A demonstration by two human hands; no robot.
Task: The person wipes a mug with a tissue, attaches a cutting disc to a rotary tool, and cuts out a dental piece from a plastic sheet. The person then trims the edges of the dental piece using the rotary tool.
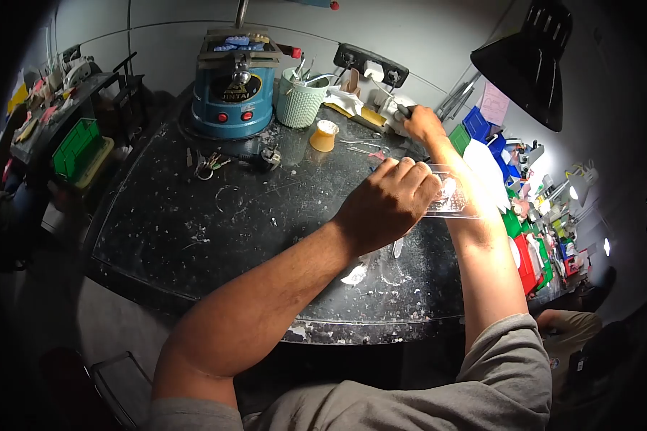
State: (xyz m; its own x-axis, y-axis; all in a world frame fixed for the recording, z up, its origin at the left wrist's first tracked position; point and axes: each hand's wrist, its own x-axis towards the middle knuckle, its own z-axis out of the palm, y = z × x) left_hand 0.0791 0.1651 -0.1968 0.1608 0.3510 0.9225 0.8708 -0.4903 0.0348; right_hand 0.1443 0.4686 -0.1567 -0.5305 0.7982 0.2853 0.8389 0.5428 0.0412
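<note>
My left hand (pixel 392 200) is closed on the edge of a clear plastic sheet (pixel 453 194), held above the right part of the black table (pixel 266 215). The sheet overlaps my right forearm in the view. Farther forward, my right hand (pixel 425 123) reaches to the white plugs (pixel 393 111) near the wall, its fingers curled round a small dark object there that I cannot make out. Just left of that hand lies a yellow-handled tool (pixel 372 117). A small yellow cup with white contents (pixel 323 136) stands left of it.
A blue machine (pixel 234 100) and a pale green basket of tools (pixel 300 100) stand at the back. Keys (pixel 207 165) and a black plug (pixel 268 157) lie before them. A black lamp (pixel 528 68) hangs at right, above coloured bins (pixel 528 262). Another person's arm (pixel 571 325) shows lower right.
</note>
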